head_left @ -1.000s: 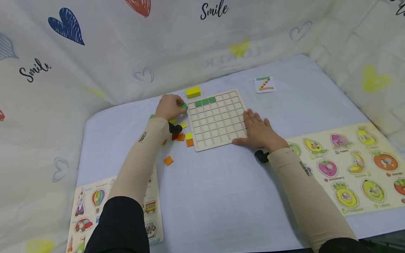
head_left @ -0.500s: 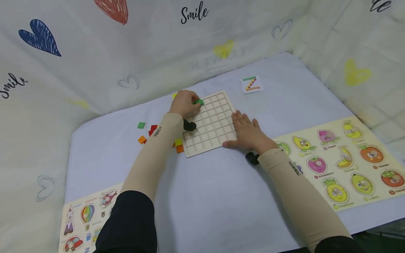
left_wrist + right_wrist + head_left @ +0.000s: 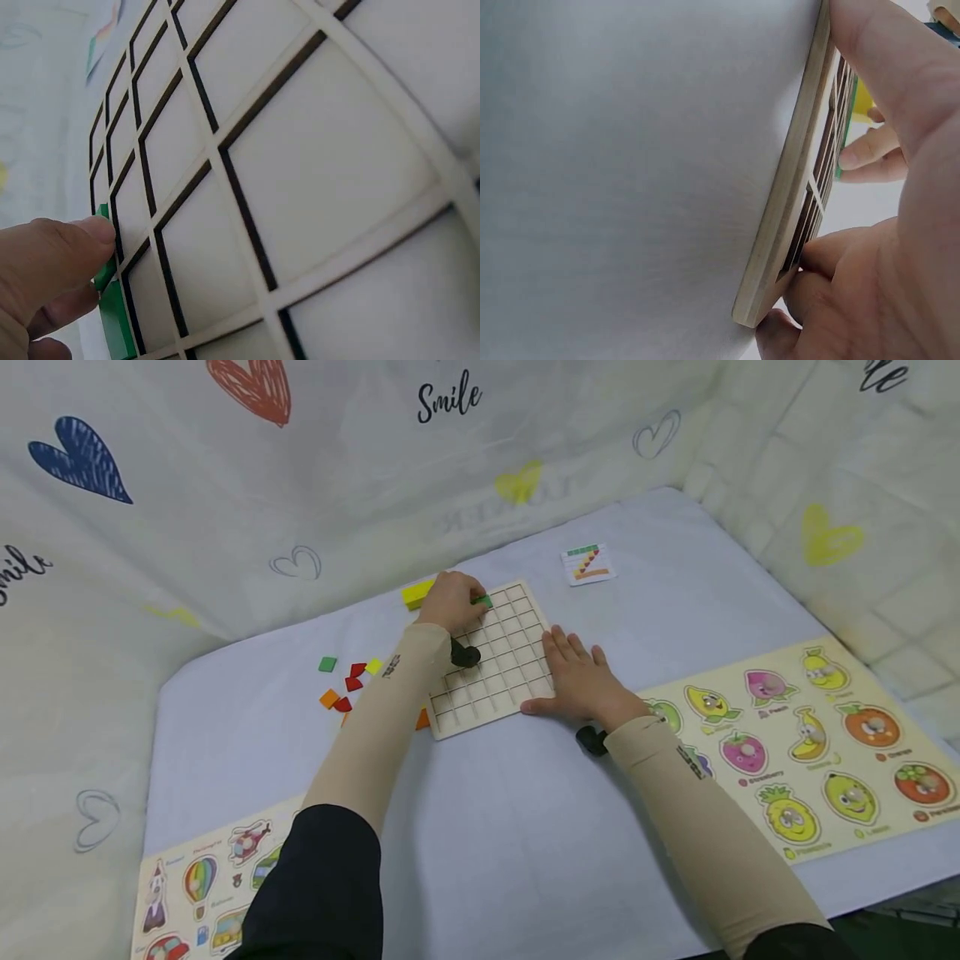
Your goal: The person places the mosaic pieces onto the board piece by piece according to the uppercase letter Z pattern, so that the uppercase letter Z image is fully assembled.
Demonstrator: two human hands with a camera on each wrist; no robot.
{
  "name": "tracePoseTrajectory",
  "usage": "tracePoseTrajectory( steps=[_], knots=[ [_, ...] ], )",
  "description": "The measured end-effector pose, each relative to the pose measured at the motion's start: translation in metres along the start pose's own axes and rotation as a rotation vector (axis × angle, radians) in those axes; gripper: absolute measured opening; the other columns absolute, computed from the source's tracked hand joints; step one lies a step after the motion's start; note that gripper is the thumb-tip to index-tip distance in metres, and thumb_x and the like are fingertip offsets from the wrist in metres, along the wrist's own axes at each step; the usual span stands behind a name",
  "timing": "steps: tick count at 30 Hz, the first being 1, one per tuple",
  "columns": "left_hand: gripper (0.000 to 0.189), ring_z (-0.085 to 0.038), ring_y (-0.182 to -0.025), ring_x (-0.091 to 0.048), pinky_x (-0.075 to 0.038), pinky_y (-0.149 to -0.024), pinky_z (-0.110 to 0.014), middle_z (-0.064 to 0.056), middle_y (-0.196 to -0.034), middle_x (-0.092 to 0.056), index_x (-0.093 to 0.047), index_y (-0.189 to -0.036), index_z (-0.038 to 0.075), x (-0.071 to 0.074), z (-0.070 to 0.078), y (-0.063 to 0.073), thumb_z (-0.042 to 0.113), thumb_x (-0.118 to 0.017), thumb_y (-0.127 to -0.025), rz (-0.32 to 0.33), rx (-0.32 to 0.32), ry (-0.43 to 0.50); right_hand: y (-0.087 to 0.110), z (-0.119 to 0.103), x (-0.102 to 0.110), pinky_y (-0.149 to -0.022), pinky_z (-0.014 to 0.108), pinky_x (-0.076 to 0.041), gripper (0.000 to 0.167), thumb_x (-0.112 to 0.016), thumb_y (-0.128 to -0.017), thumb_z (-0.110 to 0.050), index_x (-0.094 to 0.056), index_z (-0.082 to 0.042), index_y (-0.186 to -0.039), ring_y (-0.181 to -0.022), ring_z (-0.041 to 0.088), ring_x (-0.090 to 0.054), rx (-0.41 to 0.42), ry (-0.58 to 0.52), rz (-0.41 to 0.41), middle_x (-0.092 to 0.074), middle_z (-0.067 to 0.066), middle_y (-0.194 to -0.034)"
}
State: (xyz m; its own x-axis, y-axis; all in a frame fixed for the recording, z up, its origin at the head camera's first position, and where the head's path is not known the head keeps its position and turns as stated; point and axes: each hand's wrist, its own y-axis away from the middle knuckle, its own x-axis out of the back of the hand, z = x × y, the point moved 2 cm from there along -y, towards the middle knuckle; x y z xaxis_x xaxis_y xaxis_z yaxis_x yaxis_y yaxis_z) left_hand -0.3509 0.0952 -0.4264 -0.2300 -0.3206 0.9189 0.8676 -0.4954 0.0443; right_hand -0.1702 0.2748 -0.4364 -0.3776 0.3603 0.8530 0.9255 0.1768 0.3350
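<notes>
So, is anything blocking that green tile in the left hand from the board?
Nothing visible does. The left hand pinches the green tile at the far edge of the grid board, and no loose piece shows between them. A second green tile is next to it. Whether the pinched one is seated, I cannot tell.

Clock from grid board (image 3: 508,672): pale beige, dark-lined squares. Held tile (image 3: 108,273) and neighbour tile (image 3: 117,322), 12 edge: green. Loose tiles (image 3: 354,684) at 9: green, red, orange, yellow. Block (image 3: 415,596) at 10: yellow. Card (image 3: 597,568) at 2: multicolour Z on white. Fruit board (image 3: 791,768) at 4, vehicle board (image 3: 178,903) at 8: cream, multicolour prints. Bench (image 3: 480,860): white. Sleeves (image 3: 367,735): beige/black. Backdrop (image 3: 360,485): white, coloured hearts.
</notes>
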Motion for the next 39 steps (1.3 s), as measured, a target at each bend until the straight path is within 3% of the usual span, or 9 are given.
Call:
tracePoseTrajectory(
  steps=[4,9,14,19,21,25,28,34,39],
  knots=[
    [0.025,-0.021,-0.102,-0.068,-0.058,-0.092,-0.036,-0.006,-0.115,-0.077,-0.079,-0.118,0.011,0.001,-0.005,0.004,0.027,-0.071,-0.099,-0.002,0.018,-0.018,-0.002,-0.004,-0.001,-0.128,0.067,-0.002,0.121,-0.069,-0.091,-0.063,0.005,-0.002,-0.166,-0.163,0.042,0.004,0.007,0.008,-0.004,0.01,0.018,-0.175],
    [0.031,-0.026,-0.117,-0.062,-0.056,-0.099,-0.039,-0.008,-0.124,-0.074,-0.076,-0.125,0.012,0.007,-0.006,0.011,0.029,-0.07,-0.1,-0.015,0.02,-0.029,-0.001,-0.001,-0.001,-0.128,0.069,-0.001,0.121,-0.068,-0.092,-0.063,0.005,-0.001,-0.165,-0.162,0.044,0.004,-0.004,0.015,0.0,0.01,0.019,-0.175],
    [0.034,-0.028,-0.128,-0.059,-0.053,-0.105,-0.04,-0.009,-0.13,-0.071,-0.073,-0.129,0.012,0.017,-0.024,0.026,0.029,-0.07,-0.1,0.004,0.033,-0.019,-0.001,0.002,0.0,-0.127,0.07,0.0,0.12,-0.068,-0.092,-0.061,0.005,-0.001,-0.165,-0.162,0.045,0.005,-0.016,0.01,-0.006,0.011,0.019,-0.175],
    [0.034,-0.026,-0.13,-0.057,-0.049,-0.111,-0.041,-0.006,-0.131,-0.07,-0.074,-0.127,0.013,0.031,-0.057,0.052,0.031,-0.071,-0.099,0.033,0.116,-0.015,-0.003,0.0,0.0,-0.126,0.071,0.002,0.121,-0.067,-0.092,-0.063,0.008,-0.002,-0.165,-0.162,0.045,0.007,-0.002,0.005,-0.025,0.014,0.02,-0.174],
    [0.034,-0.026,-0.129,-0.058,-0.041,-0.12,-0.042,-0.006,-0.13,-0.071,-0.075,-0.126,0.013,0.037,-0.073,0.065,0.031,-0.071,-0.098,0.043,0.155,-0.029,-0.004,-0.002,-0.001,-0.126,0.071,0.002,0.121,-0.066,-0.093,-0.063,0.008,-0.001,-0.165,-0.161,0.046,0.007,0.005,0.01,-0.03,0.014,0.02,-0.174],
    [0.034,-0.028,-0.128,-0.058,-0.037,-0.123,-0.044,-0.007,-0.129,-0.072,-0.076,-0.124,0.012,0.047,-0.109,0.089,0.031,-0.072,-0.097,0.052,0.229,-0.061,-0.006,-0.003,0.0,-0.125,0.072,0.001,0.121,-0.065,-0.093,-0.064,0.008,-0.001,-0.165,-0.161,0.047,0.007,0.011,0.016,-0.031,0.015,0.021,-0.173],
    [0.037,-0.031,-0.128,-0.055,-0.044,-0.116,-0.047,-0.009,-0.131,-0.07,-0.075,-0.126,0.01,0.051,-0.134,0.104,0.03,-0.071,-0.096,0.066,0.284,-0.055,-0.006,-0.001,0.0,-0.124,0.073,0.002,0.123,-0.065,-0.092,-0.066,0.01,-0.001,-0.165,-0.161,0.049,0.006,0.009,0.014,-0.032,0.015,0.022,-0.173],
    [0.049,-0.035,-0.121,-0.054,-0.047,-0.113,-0.049,-0.016,-0.13,-0.066,-0.067,-0.134,0.004,0.06,-0.172,0.133,0.033,-0.07,-0.095,0.123,0.413,-0.038,-0.004,-0.002,0.002,-0.123,0.075,0.002,0.124,-0.065,-0.092,-0.067,0.01,0.001,-0.164,-0.16,0.051,0.007,0.021,0.004,-0.04,0.015,0.024,-0.172],
    [0.049,-0.032,-0.109,-0.057,-0.05,-0.106,-0.047,-0.016,-0.116,-0.069,-0.068,-0.129,0.001,0.067,-0.19,0.149,0.036,-0.072,-0.095,0.15,0.513,0.009,-0.004,-0.007,0.002,-0.123,0.075,0.001,0.123,-0.065,-0.092,-0.066,0.009,0.002,-0.164,-0.159,0.051,0.006,0.033,0.001,-0.042,0.015,0.025,-0.172]
  ],
)
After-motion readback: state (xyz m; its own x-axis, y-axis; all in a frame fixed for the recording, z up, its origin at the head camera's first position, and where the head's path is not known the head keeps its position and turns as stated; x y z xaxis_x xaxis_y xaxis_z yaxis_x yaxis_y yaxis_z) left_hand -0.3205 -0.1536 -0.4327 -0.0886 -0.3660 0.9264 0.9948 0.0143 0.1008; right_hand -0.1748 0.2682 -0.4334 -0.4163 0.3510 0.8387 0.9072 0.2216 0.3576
